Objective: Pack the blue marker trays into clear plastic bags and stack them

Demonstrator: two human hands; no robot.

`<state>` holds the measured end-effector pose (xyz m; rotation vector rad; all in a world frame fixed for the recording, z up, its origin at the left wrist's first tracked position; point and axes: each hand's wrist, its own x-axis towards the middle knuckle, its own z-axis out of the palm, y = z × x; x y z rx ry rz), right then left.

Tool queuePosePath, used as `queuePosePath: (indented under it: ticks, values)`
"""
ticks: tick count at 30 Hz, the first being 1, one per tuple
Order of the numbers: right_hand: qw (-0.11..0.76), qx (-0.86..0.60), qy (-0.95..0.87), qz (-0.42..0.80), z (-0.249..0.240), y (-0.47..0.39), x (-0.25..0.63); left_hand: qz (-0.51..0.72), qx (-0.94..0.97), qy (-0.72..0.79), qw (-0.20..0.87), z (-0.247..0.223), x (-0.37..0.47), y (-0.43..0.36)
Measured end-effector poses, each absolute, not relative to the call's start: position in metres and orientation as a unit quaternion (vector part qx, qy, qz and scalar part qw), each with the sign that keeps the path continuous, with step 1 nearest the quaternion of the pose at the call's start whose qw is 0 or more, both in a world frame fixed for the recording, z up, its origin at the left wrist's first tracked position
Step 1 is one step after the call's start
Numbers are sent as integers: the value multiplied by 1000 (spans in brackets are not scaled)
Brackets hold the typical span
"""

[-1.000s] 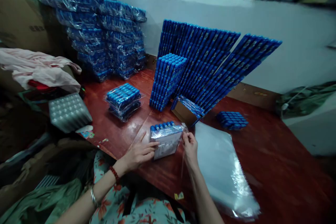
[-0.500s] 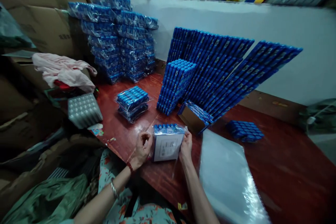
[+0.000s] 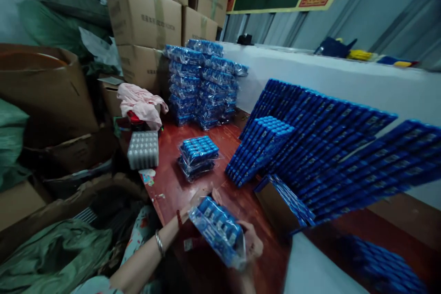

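In the head view, a clear-wrapped pack of small blue cylinders (image 3: pixel 220 230) is tilted above the table's near edge. My left hand (image 3: pixel 202 196) is at its far left end, closed on it, with some fingers hidden behind the pack. My right hand (image 3: pixel 254 241) grips the right end; its fingers are partly covered and slightly blurred. Beyond the pack, two similar wrapped packs (image 3: pixel 199 154) lie stacked on the red table. To the right of my hands stands an open printed carton (image 3: pixel 279 206), and a pile of clear plastic sheets or bags (image 3: pixel 317 268) lies in front of it.
Tall rows of blue packs (image 3: pixel 320 133) lean by the wall. Wrapped packs (image 3: pixel 186 82) are piled at the back left. A grey tray-like stack (image 3: pixel 143 149) and a pink cloth (image 3: pixel 139 101) are at the left edge. Cardboard boxes (image 3: pixel 148 18) rise behind.
The view has swung left. The pack, earlier upright with its white printed face toward me, is now turned and tilted, showing its blue cylinders. My left hand has moved to its far side.
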<state>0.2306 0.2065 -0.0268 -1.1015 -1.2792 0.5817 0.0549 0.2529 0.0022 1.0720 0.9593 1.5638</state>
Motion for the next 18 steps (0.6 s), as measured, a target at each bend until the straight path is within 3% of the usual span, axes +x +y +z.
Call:
queuePosePath:
  ticks: [8, 10, 15, 18]
  values:
    - [470, -365, -801, 69, -80, 165, 191, 498, 555, 374, 552, 12, 15, 226]
    - [454, -361, -809, 95, -83, 160, 190, 532, 522, 418, 519, 9, 5, 218]
    - [519, -502, -655, 224, -56, 196, 217, 693, 278, 576, 333, -18, -30, 174]
    - [465, -544, -599, 359, -39, 224, 224, 705, 108, 648, 267, -49, -31, 125]
